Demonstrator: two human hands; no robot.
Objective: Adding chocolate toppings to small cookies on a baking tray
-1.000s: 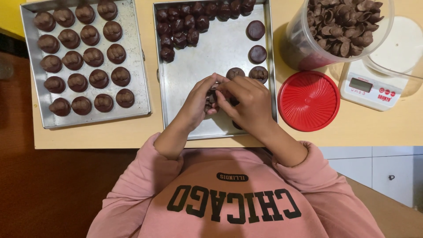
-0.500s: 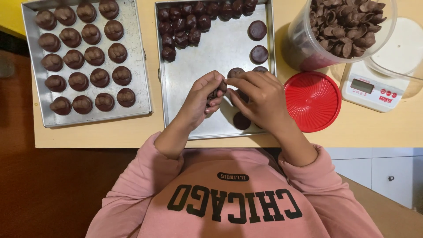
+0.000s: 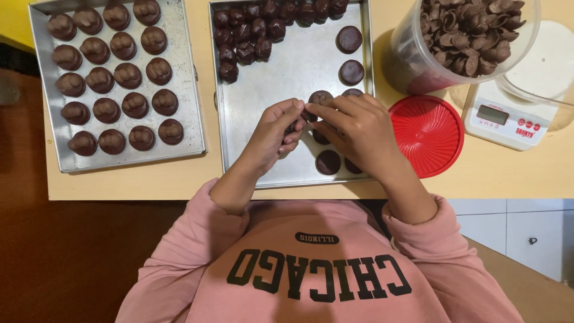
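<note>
1. Where the left hand [image 3: 272, 133] curls narrowly, a small dark chocolate piece [image 3: 291, 127] sits pinched in its fingers, mostly hidden, over the near part of the middle tray [image 3: 281, 72].
2. On the left tray [image 3: 185, 90], nineteen topped chocolate mounds [image 3: 127, 75] stand in rows.
3. In the middle tray's far left corner, a heap of dark balls [image 3: 257, 27] is cut off by the picture's edge, so its count is uncertain.
4. The right hand [image 3: 359, 128], fingers bent and close together, touches the same piece with its fingertips and covers some of the flat chocolate discs [image 3: 350, 39]; seven show at least in part.
5. One round red ribbed lid [image 3: 427, 134] lies just right of that tray.
6. One clear tub [image 3: 460, 45] of brown curled pieces stands far right, its top cut off.
7. One white kitchen scale [image 3: 508, 119] with red buttons sits rightmost.
</note>
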